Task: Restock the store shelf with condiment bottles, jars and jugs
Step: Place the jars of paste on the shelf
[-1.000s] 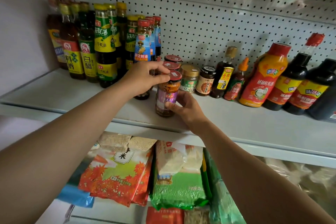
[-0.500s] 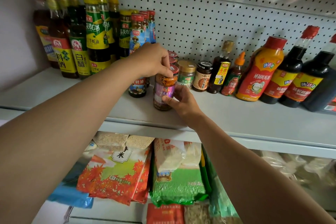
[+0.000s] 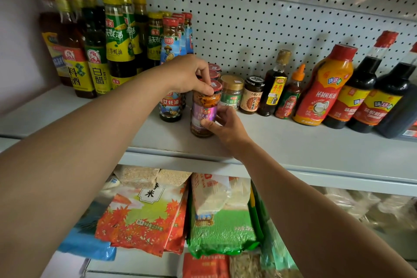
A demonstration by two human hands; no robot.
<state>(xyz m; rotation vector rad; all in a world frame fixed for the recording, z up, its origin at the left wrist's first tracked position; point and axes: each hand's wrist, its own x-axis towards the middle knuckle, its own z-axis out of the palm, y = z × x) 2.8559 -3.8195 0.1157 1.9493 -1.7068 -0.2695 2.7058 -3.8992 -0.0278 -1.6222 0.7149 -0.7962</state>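
A chili sauce jar [image 3: 204, 106] with a red lid and purple label stands upright on the grey shelf [image 3: 293, 151], in front of two more red-lidded jars [image 3: 214, 69]. My left hand [image 3: 187, 74] pinches its lid from above. My right hand [image 3: 222, 125] holds the lower body of the jar from the right, thumb across the label. Just left of the jar stands a blue-labelled oyster sauce bottle [image 3: 170, 70], partly hidden by my left wrist.
Tall vinegar and oyster sauce bottles [image 3: 97, 52] crowd the shelf's left end. Right of the jar stand a gold-lidded jar [image 3: 231, 92], a black-lidded jar [image 3: 251, 95], small bottles, an orange squeeze bottle [image 3: 322, 88] and dark soy bottles [image 3: 370, 88]. Rice bags [image 3: 144, 216] lie on the lower shelf.
Both hands have stayed on the same jar, which still stands on the shelf. My left fingers have slid from around the lid's side to its top.
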